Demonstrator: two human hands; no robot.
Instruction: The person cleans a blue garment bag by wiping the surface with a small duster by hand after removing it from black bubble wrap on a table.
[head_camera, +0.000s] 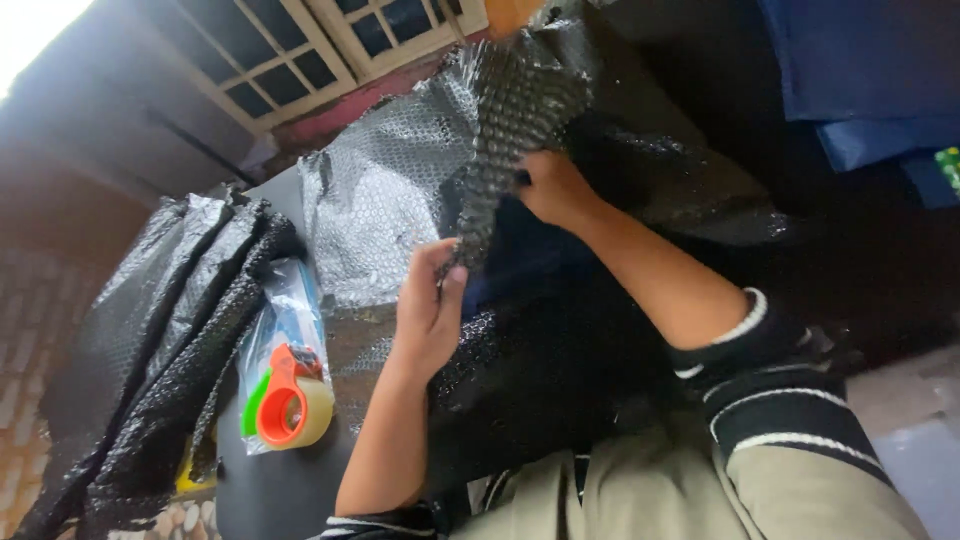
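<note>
A large sheet of black bubble wrap (400, 180) lies spread over a dark table and across my lap. My left hand (428, 305) pinches the lower end of a raised fold of the wrap (510, 120). My right hand (552, 188) grips the same fold higher up, on its far side. The fold stands up between both hands. A dark blue object (510, 255) shows under the wrap between my hands, mostly hidden.
An orange and green tape dispenser (290, 400) with a roll of tape lies on a clear plastic bag (290, 310) at the left. More crumpled black bubble wrap (170, 340) is heaped further left. A window frame (300, 50) and blue fabric (860, 80) stand behind.
</note>
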